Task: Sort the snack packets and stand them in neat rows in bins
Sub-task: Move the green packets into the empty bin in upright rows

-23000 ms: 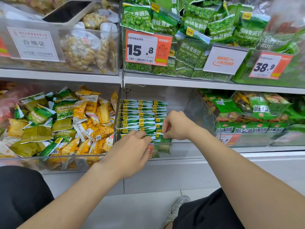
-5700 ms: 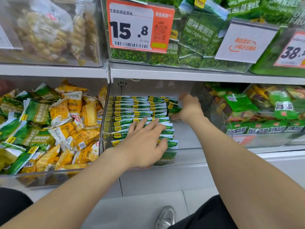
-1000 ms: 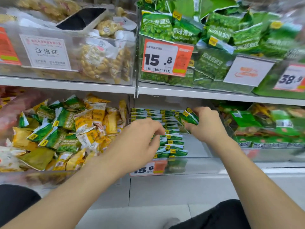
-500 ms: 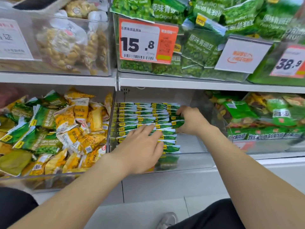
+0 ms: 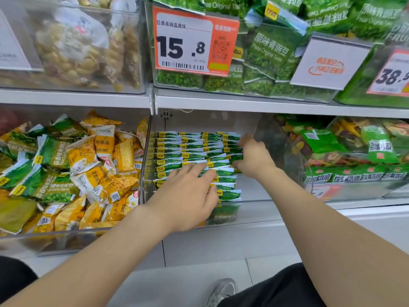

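Right hand (image 5: 254, 160) lowered, gripping glossy flat green packets (image 5: 177, 149); left hand (image 5: 188, 200) presses them.

Green packets (image 5: 194, 149) upright, rowed in clear bin (image 5: 254, 213)

A long white metal shelf board (image 5: 243, 103) runs across the view, with a seam left of centre. Beneath it stands a white slotted back panel (image 5: 166, 114). A lower white shelf edge (image 5: 365, 203) tops a plain white base panel (image 5: 221, 244). Below lies a pale grey tiled floor (image 5: 177, 284). The light is even and bright.
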A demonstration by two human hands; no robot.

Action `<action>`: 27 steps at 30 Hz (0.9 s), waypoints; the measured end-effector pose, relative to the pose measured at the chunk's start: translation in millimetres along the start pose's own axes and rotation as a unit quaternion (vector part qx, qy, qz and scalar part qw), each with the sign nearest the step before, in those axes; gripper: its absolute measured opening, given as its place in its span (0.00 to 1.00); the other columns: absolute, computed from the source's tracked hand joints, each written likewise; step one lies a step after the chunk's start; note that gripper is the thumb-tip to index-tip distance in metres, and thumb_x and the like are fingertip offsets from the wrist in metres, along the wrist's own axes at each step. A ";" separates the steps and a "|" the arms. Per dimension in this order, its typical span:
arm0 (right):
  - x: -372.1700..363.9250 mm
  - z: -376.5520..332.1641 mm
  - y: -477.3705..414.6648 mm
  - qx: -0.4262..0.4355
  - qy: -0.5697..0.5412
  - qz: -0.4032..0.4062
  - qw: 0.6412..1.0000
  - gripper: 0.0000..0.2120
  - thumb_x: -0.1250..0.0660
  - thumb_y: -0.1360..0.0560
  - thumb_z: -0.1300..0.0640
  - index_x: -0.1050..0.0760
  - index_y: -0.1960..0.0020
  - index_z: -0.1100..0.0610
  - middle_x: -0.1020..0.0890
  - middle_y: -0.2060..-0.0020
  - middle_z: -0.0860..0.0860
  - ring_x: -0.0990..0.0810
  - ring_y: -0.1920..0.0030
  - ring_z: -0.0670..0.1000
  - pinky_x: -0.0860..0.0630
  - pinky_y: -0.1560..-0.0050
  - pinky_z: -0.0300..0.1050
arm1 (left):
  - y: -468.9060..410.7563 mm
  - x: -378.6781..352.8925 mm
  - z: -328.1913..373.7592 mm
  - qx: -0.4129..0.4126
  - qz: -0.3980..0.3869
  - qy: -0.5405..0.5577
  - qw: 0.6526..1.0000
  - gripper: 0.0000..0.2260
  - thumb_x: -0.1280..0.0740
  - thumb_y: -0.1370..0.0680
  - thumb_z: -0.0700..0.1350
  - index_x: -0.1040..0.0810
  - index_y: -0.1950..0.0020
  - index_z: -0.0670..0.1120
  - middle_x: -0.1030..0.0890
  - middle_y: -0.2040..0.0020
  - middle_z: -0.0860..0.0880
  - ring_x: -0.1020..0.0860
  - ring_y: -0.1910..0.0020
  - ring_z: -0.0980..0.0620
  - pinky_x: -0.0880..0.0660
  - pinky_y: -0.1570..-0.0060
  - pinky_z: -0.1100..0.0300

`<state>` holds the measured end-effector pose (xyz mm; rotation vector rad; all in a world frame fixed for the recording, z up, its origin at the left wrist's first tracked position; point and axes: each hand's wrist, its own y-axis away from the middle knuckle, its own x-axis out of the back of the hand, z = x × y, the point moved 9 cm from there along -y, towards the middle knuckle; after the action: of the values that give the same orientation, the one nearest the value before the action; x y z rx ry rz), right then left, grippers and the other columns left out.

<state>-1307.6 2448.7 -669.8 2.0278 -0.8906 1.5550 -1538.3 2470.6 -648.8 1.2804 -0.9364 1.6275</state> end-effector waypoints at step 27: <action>24.3 -326.8 160.5 0.412 -0.107 -0.053 0.903 0.15 0.38 0.26 0.60 0.15 0.47 0.50 0.14 0.53 0.48 0.18 0.51 0.51 0.18 0.48 0.53 | 120.1 106.7 -213.4 0.279 0.023 -0.032 0.959 0.14 0.36 0.19 0.54 0.25 0.37 0.50 0.25 0.40 0.43 0.25 0.37 0.36 0.24 0.39 0.42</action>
<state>-1640.9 2551.9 -563.1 2.7994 -0.1483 1.8590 -1737.5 2639.6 -593.3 1.7012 -0.5560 1.9793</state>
